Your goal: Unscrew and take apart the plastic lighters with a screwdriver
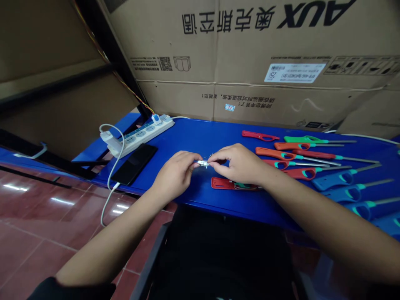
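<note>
Over the blue table (190, 139), my left hand (176, 173) pinches one end of a small whitish part (203, 163). The fingertips of my right hand (239, 163) are closed at the other end of that same part. What exactly the part is, I cannot make out. Small bits lie on the table just behind the fingertips. Below my right hand lies an opened red lighter shell (221, 183) with greenish pieces in it, partly hidden by the hand. A separate red handle half (260, 136) rests farther back.
Several long-necked lighters, green (301, 139), orange (275, 153) and blue (336, 179), lie at the right. On the left are a black phone (135, 163), a white cable and a power strip (142, 134). A large cardboard box (243, 54) stands behind.
</note>
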{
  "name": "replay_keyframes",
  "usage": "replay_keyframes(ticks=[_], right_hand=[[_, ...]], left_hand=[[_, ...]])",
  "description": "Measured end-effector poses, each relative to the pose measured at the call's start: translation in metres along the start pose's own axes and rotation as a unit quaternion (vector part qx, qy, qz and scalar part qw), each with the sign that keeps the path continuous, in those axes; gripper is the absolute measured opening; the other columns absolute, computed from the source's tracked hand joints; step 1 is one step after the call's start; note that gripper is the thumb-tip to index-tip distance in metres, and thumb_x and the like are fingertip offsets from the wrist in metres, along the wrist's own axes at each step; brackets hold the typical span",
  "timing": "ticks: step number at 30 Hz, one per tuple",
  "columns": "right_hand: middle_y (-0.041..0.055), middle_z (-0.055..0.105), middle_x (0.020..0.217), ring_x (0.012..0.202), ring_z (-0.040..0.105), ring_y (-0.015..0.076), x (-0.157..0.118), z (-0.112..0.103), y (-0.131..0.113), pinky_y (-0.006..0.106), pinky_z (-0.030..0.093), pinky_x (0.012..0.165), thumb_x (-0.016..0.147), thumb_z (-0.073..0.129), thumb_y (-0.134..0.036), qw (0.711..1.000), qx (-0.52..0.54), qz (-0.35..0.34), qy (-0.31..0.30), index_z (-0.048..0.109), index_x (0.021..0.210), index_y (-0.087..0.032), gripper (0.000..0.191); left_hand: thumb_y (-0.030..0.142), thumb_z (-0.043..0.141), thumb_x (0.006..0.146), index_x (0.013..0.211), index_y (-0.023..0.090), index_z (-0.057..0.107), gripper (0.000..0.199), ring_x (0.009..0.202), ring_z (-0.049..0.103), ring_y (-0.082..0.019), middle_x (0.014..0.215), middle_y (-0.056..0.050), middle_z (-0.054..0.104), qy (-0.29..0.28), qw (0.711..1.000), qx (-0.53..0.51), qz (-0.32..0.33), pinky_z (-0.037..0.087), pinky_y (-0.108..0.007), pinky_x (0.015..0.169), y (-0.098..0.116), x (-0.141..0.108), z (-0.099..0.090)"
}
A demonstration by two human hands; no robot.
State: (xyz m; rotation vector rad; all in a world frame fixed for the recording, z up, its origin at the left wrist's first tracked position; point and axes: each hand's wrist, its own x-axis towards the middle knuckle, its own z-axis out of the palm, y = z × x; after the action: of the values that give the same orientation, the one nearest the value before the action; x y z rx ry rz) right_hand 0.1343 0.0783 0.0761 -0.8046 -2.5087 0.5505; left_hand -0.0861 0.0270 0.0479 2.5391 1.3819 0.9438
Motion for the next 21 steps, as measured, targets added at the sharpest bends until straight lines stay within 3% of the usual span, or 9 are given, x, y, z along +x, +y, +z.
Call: replay_keyframes(ticks=[8,12,14,17,21], right_hand=[[0.0030,0.073,0.081,0.072,0.063,0.0152,0.018,0.007,0.005,0.028,0.043,0.069,0.088,0.054,-0.019,0.991,-0.115,-0.070,-0.006,0.076,0.088,-0.019,0.022],[0.0077,0.076,0.099,0.092,0.067,0.0214,0.050,0.000,0.042,0.032,0.045,0.083,0.093,0.050,-0.024,0.980,-0.200,0.000,0.000,0.077,0.099,-0.018,0.029],[0.0080,0.077,0.104,0.095,0.068,0.0229,0.072,-0.002,0.066,0.033,0.046,0.083,0.093,0.051,-0.024,0.975,-0.217,0.047,-0.033,0.079,0.100,-0.019,0.029],[0.0047,0.078,0.107,0.096,0.068,0.0216,0.100,0.005,0.093,0.031,0.046,0.081,0.090,0.057,-0.024,0.973,-0.215,0.048,-0.067,0.080,0.099,-0.022,0.025],[0.0021,0.079,0.102,0.092,0.068,0.0211,0.118,0.022,0.108,0.030,0.046,0.074,0.086,0.064,-0.025,0.973,-0.202,0.058,-0.092,0.081,0.095,-0.025,0.020]], left_hand=[[0.015,0.043,0.099,0.102,0.016,0.065,0.023,0.089,0.065,-0.020,0.094,-0.007,0.073,-0.003,1.000,-0.010,0.028,0.053,-0.035,0.084,-0.016,0.001,-0.002],[0.017,0.043,0.099,0.102,0.017,0.067,0.024,0.096,0.065,-0.022,0.100,-0.010,0.072,-0.048,0.996,0.006,0.079,0.052,-0.039,0.089,-0.039,0.016,-0.002],[0.019,0.044,0.098,0.102,0.017,0.068,0.025,0.095,0.065,-0.023,0.099,-0.010,0.073,-0.041,0.997,0.051,0.033,0.051,-0.041,0.090,-0.059,0.025,0.001],[0.021,0.047,0.096,0.099,0.018,0.073,0.025,0.097,0.063,-0.025,0.099,-0.009,0.072,-0.049,0.991,0.108,-0.055,0.050,-0.041,0.093,-0.093,0.033,0.007],[0.029,0.051,0.096,0.104,0.023,0.077,0.028,0.099,0.060,-0.026,0.104,-0.010,0.068,-0.067,0.977,0.172,-0.103,0.050,-0.041,0.091,-0.117,0.028,0.013]])
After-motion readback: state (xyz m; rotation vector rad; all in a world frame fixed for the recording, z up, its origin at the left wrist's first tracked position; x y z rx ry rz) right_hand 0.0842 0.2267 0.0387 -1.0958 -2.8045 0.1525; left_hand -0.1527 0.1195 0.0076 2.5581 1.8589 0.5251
